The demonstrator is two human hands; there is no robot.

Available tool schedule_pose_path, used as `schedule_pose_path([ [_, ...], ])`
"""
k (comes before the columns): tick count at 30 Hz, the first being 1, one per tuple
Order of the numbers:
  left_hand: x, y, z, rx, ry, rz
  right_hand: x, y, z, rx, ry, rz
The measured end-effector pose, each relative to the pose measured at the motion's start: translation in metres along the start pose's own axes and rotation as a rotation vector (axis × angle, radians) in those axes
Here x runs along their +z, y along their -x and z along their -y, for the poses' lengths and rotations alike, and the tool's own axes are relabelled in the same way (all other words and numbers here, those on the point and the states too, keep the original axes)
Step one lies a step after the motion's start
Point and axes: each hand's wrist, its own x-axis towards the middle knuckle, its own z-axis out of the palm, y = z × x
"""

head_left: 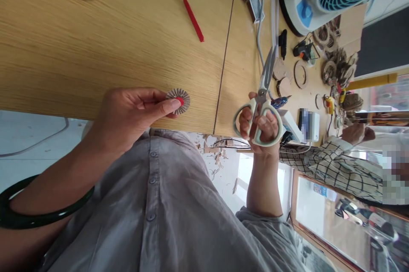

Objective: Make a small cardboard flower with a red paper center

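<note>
Between thumb and fingers, my left hand (137, 108) pinches a small pleated paper disc (183, 94) with a red centre, close to the table's front edge. My right hand (260, 125) is closed around the pale handles of a pair of scissors (266, 78), fingers through the loops. The blades point away from me over the table and look nearly closed. A red strip (191, 14) lies flat on the wooden table (128, 41), beyond the disc and apart from both hands.
At the right stand a white and blue fan (300, 7), a cardboard ring (300, 74), glue guns and heaps of coiled cardboard pieces. A grey cable (259, 33) runs across the table. A co-worker in a checked sleeve (332, 163) sits at the right. Scraps litter the floor.
</note>
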Motion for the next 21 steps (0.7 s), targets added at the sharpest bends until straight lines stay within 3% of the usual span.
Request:
schedule_pose_path([
  [7, 0.002, 0.007, 0.006, -0.053, 0.022, -0.020, 0.006, 0.008, -0.016, 0.064, -0.051, 0.118],
  [11, 0.007, 0.011, 0.001, -0.061, 0.007, -0.037, 0.009, 0.012, -0.024, 0.024, -0.103, 0.163],
  [21, 0.016, 0.011, 0.000, -0.095, 0.087, -0.024, 0.018, 0.024, -0.022, -0.010, -0.036, 0.128],
])
